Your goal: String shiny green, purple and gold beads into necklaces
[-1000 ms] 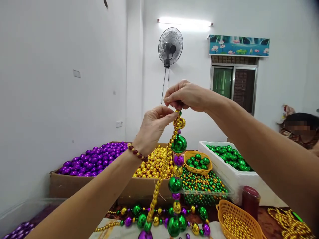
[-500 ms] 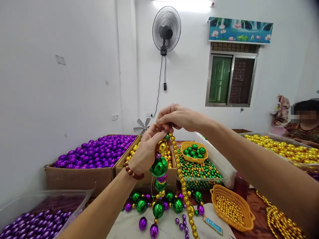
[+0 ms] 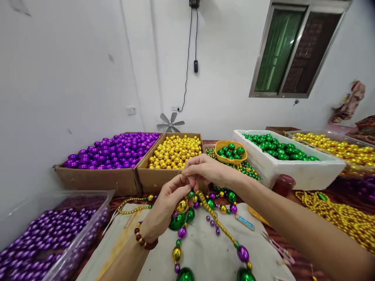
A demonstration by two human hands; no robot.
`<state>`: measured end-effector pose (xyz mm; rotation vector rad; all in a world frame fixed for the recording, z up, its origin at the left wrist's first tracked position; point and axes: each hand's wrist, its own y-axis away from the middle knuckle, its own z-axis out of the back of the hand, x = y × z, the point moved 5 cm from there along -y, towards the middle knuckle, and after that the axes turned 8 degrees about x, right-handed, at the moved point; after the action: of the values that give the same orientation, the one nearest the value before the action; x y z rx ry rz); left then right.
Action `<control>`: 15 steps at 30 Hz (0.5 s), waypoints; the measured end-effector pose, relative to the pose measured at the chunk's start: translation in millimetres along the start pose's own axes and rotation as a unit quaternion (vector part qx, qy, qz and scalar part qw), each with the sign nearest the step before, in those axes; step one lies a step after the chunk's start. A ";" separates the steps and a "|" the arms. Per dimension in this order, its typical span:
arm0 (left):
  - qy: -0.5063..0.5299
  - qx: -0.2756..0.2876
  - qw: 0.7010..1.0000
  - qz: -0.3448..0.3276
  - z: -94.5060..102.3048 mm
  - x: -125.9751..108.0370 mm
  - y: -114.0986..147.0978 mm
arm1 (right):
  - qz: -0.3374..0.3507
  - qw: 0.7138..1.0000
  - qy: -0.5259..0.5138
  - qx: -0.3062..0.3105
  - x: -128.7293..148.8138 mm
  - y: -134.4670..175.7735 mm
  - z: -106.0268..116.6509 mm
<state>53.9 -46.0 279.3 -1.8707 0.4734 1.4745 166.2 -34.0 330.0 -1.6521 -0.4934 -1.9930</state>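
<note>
My left hand (image 3: 168, 205), with a beaded bracelet (image 3: 145, 237) at its wrist, is closed in a pinch on a bead necklace (image 3: 182, 233). Green, gold and purple beads of different sizes hang below its fingers. Fingertip to fingertip with it, my right hand (image 3: 206, 170) is closed too, pinching the necklace's thin string. A strand of small gold beads (image 3: 218, 224) runs down from between the hands to a purple bead (image 3: 243, 253). The fingers hide the exact spot they grip. Under the hands, more beads lie on a pale cloth (image 3: 211, 249).
Cardboard boxes of purple beads (image 3: 111, 152) and gold beads (image 3: 174, 151) stand behind the hands. A yellow basket (image 3: 231, 159) and a white foam box (image 3: 304, 173) hold green beads. Left is a clear bin (image 3: 63, 238). Scissors (image 3: 279, 249) and a blue tag (image 3: 245, 222) lie at right.
The view has tilted downward. Both hands have come down with the necklace, whose lower beads now hang nearer the cloth. The fingers are still pinched together.
</note>
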 end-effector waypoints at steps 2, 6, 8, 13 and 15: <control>0.004 -0.010 0.999 0.036 1.9 20.5 10.4 | -0.020 0.999 -0.047 -0.008 -27.7 -0.6 -5.1; 0.018 -0.048 0.995 0.082 9.0 52.6 28.2 | -0.042 0.993 -0.109 -0.008 -65.8 -3.1 -17.7; 0.028 -0.059 0.993 0.103 13.6 65.7 36.7 | -0.058 0.989 -0.136 -0.019 -82.0 -5.3 -23.5; 0.019 -0.068 0.990 0.121 22.9 89.2 58.3 | -0.090 0.975 -0.194 -0.056 -122.6 -9.6 -40.1; 0.032 -0.070 0.989 0.125 23.9 96.5 65.0 | -0.096 0.973 -0.201 -0.060 -135.2 -10.6 -46.5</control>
<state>21.9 -60.9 165.8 -2.0323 0.6710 1.6516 141.6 -32.1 188.8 -2.1733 -0.7128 -1.8466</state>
